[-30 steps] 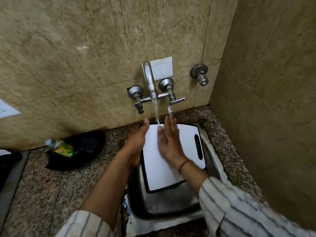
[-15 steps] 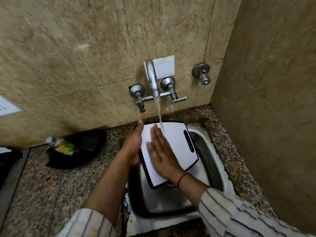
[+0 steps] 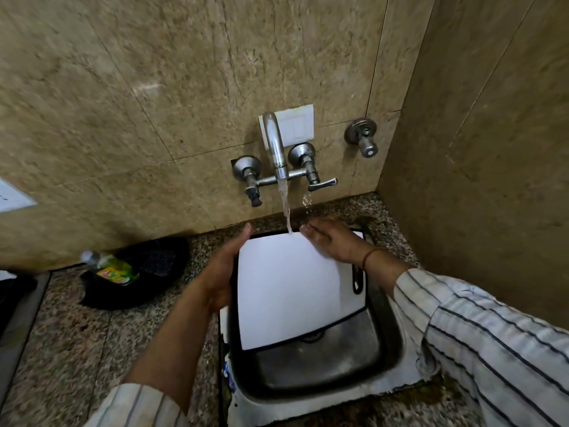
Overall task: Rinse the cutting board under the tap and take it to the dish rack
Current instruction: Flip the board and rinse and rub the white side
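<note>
A white cutting board (image 3: 286,288) with a black rim and a slot handle on its right side is held tilted over the steel sink (image 3: 323,374). My left hand (image 3: 223,272) grips its left edge. My right hand (image 3: 332,241) lies flat across the board's top right corner, fingers pointing left. Water runs from the wall tap (image 3: 275,146) and lands on the board's top edge just left of my right fingertips.
A black bag (image 3: 144,272) with a green-labelled bottle (image 3: 115,269) lies on the granite counter (image 3: 77,349) to the left. A side wall (image 3: 492,149) stands close on the right. A separate valve (image 3: 363,140) sticks out of the back wall.
My right hand has moved from the board's middle up to its top right corner and turned sideways. The board has swung back to sit squarer under the stream.
</note>
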